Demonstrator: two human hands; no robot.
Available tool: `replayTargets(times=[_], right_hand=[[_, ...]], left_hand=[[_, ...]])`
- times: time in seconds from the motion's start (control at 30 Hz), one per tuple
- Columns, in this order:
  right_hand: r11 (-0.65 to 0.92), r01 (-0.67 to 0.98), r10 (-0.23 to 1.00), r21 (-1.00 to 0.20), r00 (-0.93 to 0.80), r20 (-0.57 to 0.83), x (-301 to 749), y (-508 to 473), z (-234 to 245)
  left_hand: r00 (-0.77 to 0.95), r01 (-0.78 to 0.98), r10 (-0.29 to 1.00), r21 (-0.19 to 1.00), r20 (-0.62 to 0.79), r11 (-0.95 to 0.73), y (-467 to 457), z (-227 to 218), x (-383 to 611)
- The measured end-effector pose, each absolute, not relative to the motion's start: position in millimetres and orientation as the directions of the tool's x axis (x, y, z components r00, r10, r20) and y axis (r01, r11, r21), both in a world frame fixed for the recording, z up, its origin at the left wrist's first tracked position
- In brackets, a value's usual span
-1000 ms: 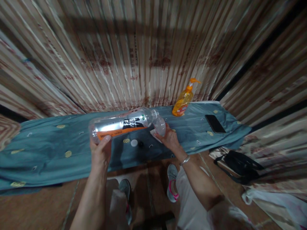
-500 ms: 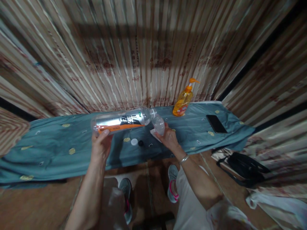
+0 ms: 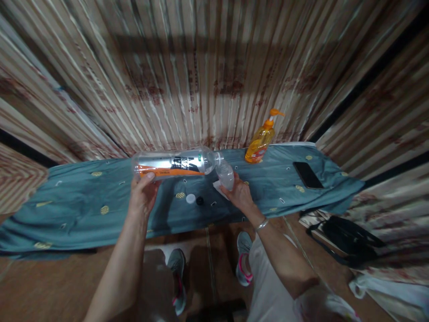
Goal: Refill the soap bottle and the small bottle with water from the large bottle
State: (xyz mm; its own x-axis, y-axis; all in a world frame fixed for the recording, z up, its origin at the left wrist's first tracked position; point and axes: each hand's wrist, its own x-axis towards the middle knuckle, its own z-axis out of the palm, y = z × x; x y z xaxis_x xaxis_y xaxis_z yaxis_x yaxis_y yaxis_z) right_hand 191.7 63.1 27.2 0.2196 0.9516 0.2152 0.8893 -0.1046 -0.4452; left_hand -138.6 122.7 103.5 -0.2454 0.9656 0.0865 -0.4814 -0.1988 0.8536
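Note:
My left hand (image 3: 144, 191) is closed round the base end of a large clear plastic bottle (image 3: 170, 165) with a silver, black and orange label. The bottle lies nearly level in the air, its neck pointing right. My right hand (image 3: 238, 192) is closed on a small clear plastic bottle (image 3: 225, 174), tilted with its mouth up against the big bottle's neck. A white piece (image 3: 220, 188), perhaps paper or a label, shows by the right fingers. Below, a white cap (image 3: 191, 198) and a black cap (image 3: 199, 201) lie on the green cloth (image 3: 124, 219).
An orange pump bottle (image 3: 260, 142) stands at the back, right of my hands. Farther right lies a black phone (image 3: 307, 175). A pleated curtain (image 3: 214, 80) hangs behind the cloth-covered surface. A black bag (image 3: 348, 237) sits low at the right.
The whole view has shifted slightly, so everything appears a little farther right. Both hands keep their hold, and the two bottles stay mouth to mouth.

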Motion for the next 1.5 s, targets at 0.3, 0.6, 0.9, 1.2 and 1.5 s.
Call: replayTargets(times=[0.3, 0.6, 0.9, 1.2, 1.5], right_hand=[[-0.086, 0.869, 0.955, -0.488, 0.211, 0.207, 198.0, 62.1, 23.6], [-0.076, 0.867, 0.952, -0.493, 0.211, 0.223, 199.7, 60.5, 23.8], [-0.113, 0.884, 0.949, -0.454, 0.232, 0.215, 198.3, 60.9, 23.4], [-0.031, 0.842, 0.947, -0.539, 0.197, 0.253, 209.2, 62.7, 9.7], [-0.048, 0.864, 0.942, -0.500, 0.205, 0.265, 207.1, 61.1, 8.0]], left_hand=[[-0.278, -0.503, 0.954, 0.830, 0.109, -0.241, 120.3, 97.8, -131.8], [-0.283, -0.499, 0.949, 0.824, 0.136, -0.267, 116.0, 93.6, -130.2], [-0.295, -0.486, 0.946, 0.833, 0.130, -0.266, 115.3, 95.9, -125.3], [-0.310, -0.478, 0.944, 0.840, 0.113, -0.258, 117.9, 86.9, -126.6], [-0.303, -0.508, 0.945, 0.819, 0.120, -0.267, 116.9, 89.9, -125.1]])
